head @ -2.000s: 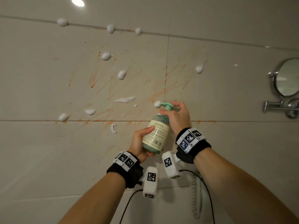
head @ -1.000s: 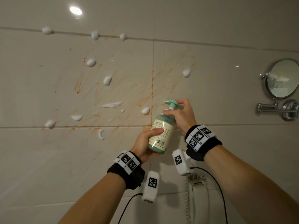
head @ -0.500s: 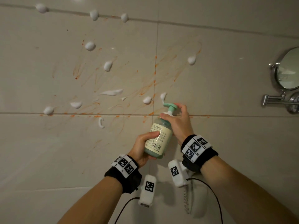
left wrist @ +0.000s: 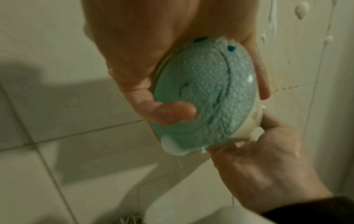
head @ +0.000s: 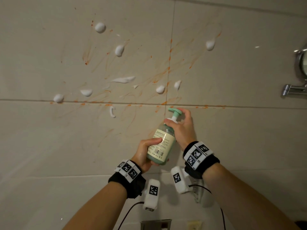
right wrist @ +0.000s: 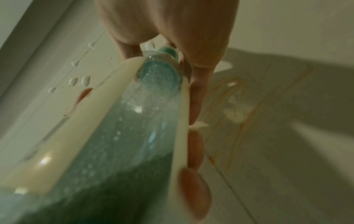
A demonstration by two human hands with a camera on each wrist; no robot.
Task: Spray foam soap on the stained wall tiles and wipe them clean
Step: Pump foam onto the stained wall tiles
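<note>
A green foam soap bottle (head: 162,146) with a cream label is tilted toward the beige wall tiles (head: 232,72). My left hand (head: 146,151) grips the bottle's base, whose round bottom (left wrist: 205,97) fills the left wrist view. My right hand (head: 181,125) holds the neck, fingers over the teal pump head (head: 175,112). The nozzle points at the tile joint. Orange stains (head: 169,70) streak the tiles, and several white foam blobs (head: 100,27) cling to them. The bottle (right wrist: 118,136) fills the right wrist view, with foam blobs (right wrist: 85,80) on the wall behind.
A round chrome mirror (head: 301,63) on a swing arm (head: 294,91) juts from the wall at the right edge. Below my wrists a metal fitting (head: 156,224) and a small plate (head: 194,224) sit on the lower wall. Black cables (head: 129,211) hang from the wrist cameras.
Both hands have carried the bottle downward and slightly right, from the upper tile to just below the horizontal joint. One more foam blob appeared near the vertical joint.
</note>
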